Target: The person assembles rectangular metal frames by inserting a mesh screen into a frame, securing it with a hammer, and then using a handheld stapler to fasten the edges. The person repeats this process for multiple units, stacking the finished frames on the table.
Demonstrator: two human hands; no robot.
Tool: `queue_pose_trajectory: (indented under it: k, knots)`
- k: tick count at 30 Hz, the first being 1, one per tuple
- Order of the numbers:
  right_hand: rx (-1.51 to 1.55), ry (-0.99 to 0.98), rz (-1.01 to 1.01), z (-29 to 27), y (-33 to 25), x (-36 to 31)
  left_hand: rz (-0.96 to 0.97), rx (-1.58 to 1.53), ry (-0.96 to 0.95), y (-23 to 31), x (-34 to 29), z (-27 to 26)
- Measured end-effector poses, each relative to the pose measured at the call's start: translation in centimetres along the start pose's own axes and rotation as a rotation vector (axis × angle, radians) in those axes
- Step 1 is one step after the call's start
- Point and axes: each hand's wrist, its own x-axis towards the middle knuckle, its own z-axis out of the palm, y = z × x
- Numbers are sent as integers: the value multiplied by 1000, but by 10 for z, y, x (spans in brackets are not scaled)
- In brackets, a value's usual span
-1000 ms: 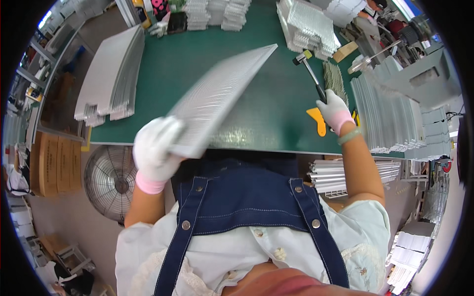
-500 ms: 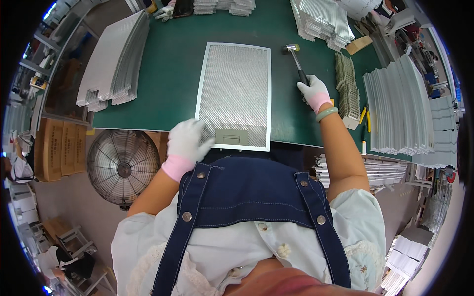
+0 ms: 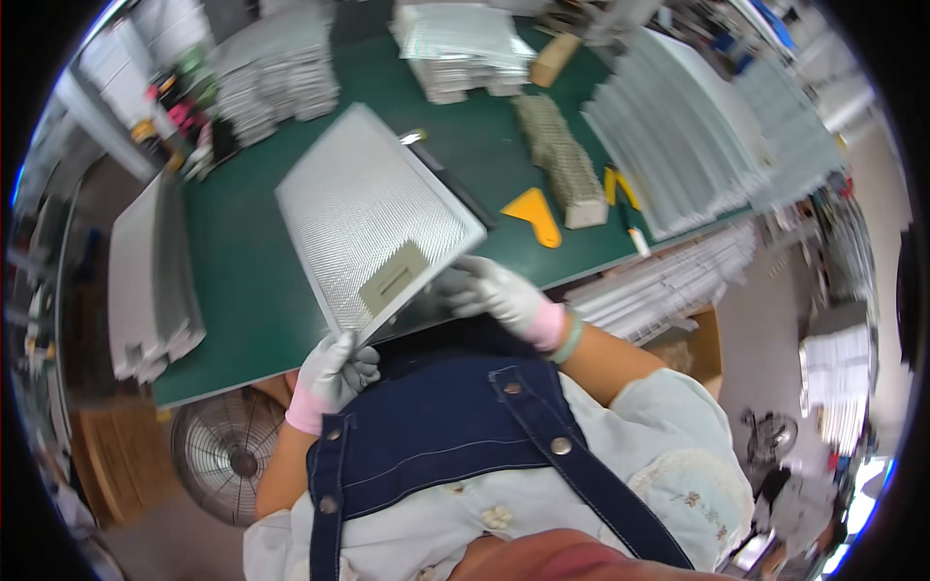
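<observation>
A mesh filter panel point(image 3: 363, 208) with a pale metal frame and a greenish-grey latch plate point(image 3: 394, 278) is tilted at an angle over the green table, its near edge raised. My left hand point(image 3: 334, 376), in a white glove with a pink cuff and grey palm, pinches its near left corner. Close to the near right edge is my right hand point(image 3: 499, 298), gloved the same way, its slightly blurred fingers apart; whether they touch the frame is hard to see. A hammer point(image 3: 453, 186) with a black handle lies just right of the panel, partly hidden by it.
Right of the hammer lie an orange-yellow scraper point(image 3: 535, 215), a long stack of mesh strips point(image 3: 562, 160) and yellow-handled pliers point(image 3: 622, 186). Panel stacks stand at the right point(image 3: 673, 136), the back point(image 3: 460, 48) and the left point(image 3: 150, 281). A floor fan point(image 3: 237, 455) stands below the table.
The panel has been lifted at its near edge and turned, with my left hand now gripping its corner. My right hand has let go of the hammer and come toward the panel. The view has shifted right.
</observation>
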Motion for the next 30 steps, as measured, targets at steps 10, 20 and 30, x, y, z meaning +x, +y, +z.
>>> queue_pose_trajectory:
  k: [10,20,30]
  knots:
    - [-412,1211,-608,-71,-173,-145,-134,951,-327,9,39,76]
    - [-2093,1730,71,-297,-334,-189,-111,891,-223,4,57,96]
    - [-1288,1899,7,-366,-345,-179,-113,899,3,12,49,64]
